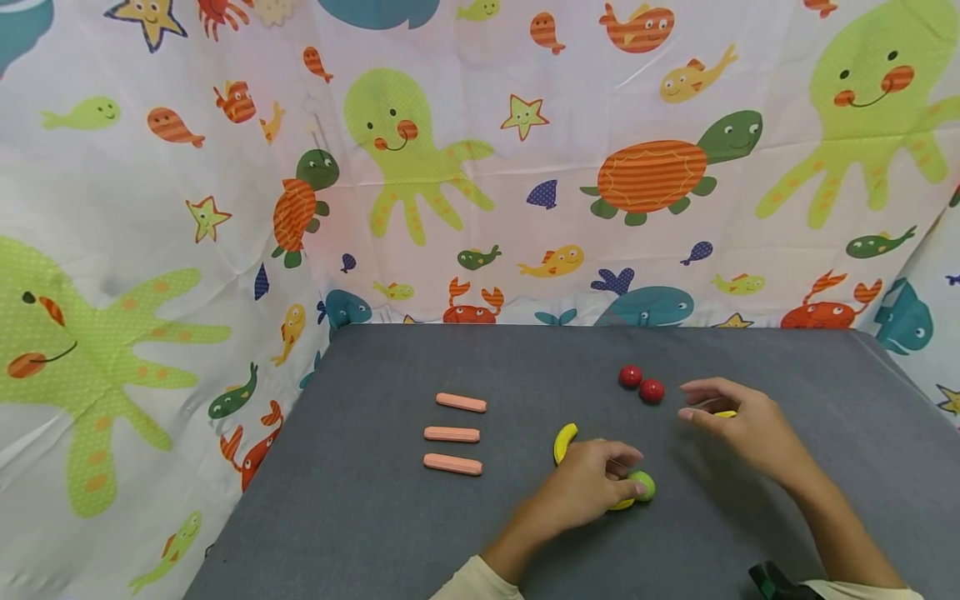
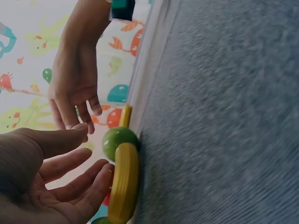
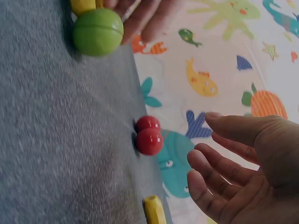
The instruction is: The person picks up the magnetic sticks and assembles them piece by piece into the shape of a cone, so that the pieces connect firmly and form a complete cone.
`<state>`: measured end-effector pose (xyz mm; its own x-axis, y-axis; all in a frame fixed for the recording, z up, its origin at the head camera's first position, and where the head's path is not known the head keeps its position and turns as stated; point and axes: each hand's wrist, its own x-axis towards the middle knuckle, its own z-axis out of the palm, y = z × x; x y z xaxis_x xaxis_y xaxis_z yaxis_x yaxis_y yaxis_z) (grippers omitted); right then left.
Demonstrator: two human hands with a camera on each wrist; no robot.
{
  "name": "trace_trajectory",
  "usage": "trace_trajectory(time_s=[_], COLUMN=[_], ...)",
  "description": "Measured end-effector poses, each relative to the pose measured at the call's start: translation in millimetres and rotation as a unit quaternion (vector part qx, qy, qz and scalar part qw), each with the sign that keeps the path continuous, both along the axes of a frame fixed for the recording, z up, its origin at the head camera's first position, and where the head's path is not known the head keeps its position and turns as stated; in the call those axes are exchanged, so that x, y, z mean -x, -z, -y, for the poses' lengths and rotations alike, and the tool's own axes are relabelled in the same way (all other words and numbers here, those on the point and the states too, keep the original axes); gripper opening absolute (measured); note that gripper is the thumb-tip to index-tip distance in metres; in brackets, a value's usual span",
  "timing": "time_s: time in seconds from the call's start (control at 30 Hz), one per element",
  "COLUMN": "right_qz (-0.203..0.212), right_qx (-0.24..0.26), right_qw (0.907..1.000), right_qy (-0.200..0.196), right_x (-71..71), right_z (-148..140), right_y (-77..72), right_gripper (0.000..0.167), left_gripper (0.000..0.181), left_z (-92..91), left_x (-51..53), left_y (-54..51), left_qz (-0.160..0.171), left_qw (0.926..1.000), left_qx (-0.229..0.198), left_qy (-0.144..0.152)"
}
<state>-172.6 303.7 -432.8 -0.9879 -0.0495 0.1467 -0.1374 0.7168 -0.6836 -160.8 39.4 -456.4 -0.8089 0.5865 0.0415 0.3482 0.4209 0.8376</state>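
My left hand [image 1: 588, 483] hovers low over a toy banana [image 1: 621, 505] and a green toy fruit [image 1: 643, 486]. In the left wrist view its fingers are loosely bent beside the banana [image 2: 124, 184], holding nothing; whether a fingertip touches it I cannot tell. Another yellow banana [image 1: 566, 440] lies just beyond that hand, partly covered by it. To the right, my right hand [image 1: 750, 425] is raised with relaxed fingers and nothing in them. A yellow piece [image 1: 725, 414] shows behind it, mostly hidden; in the right wrist view the yellow piece's end [image 3: 154, 210] appears below two red balls [image 3: 149, 141].
Two red balls [image 1: 652, 391] sit side by side toward the back of the grey table [image 1: 360, 517]. Several pink sausage-like sticks, among them a middle stick [image 1: 452, 434], lie in a column on the left. A sea-animal curtain [image 1: 480, 167] hangs behind the table.
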Motion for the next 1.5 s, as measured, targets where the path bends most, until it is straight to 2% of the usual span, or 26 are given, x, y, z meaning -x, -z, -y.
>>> trace_trajectory(time_s=[0.27, 0.57, 0.7, 0.87, 1.1, 1.33, 1.5], right_qz=[0.005, -0.03, -0.03, -0.007, 0.026, 0.019, 0.034], right_qx=[-0.005, -0.034, -0.052, -0.056, -0.062, -0.076, -0.079], right_qw=[0.9996, 0.9971, 0.9957, 0.9956, 0.9959, 0.9955, 0.9949], right_qy=[0.028, 0.061, 0.07, 0.074, 0.06, 0.054, 0.054], right_x=[2.8, 4.5, 5.0, 5.5, 6.7, 9.2, 10.5], right_z=[-18, -35, -40, -44, -49, -51, -50], right_y=[12.2, 26.7, 31.3, 34.7, 38.3, 40.7, 41.6], right_gripper=[0.047, 0.04, 0.04, 0.044, 0.05, 0.042, 0.033], left_gripper=[0.031, 0.03, 0.031, 0.03, 0.031, 0.034, 0.033], left_z=[-8.0, -9.9, -10.2, -9.9, -9.1, -8.2, -7.4], left_x=[-3.3, -4.6, -5.1, -5.1, -4.7, -4.6, -4.2], left_y=[8.8, 13.4, 14.5, 15.4, 15.5, 15.1, 14.6], left_qz=[-0.045, -0.069, -0.063, -0.059, -0.045, -0.029, -0.019], left_qw=[0.9986, 0.9969, 0.9974, 0.9975, 0.9982, 0.9993, 0.9996], left_qx=[0.027, 0.038, 0.036, 0.039, 0.039, 0.022, 0.019], left_qy=[0.005, 0.001, -0.001, -0.005, -0.006, -0.004, 0.003])
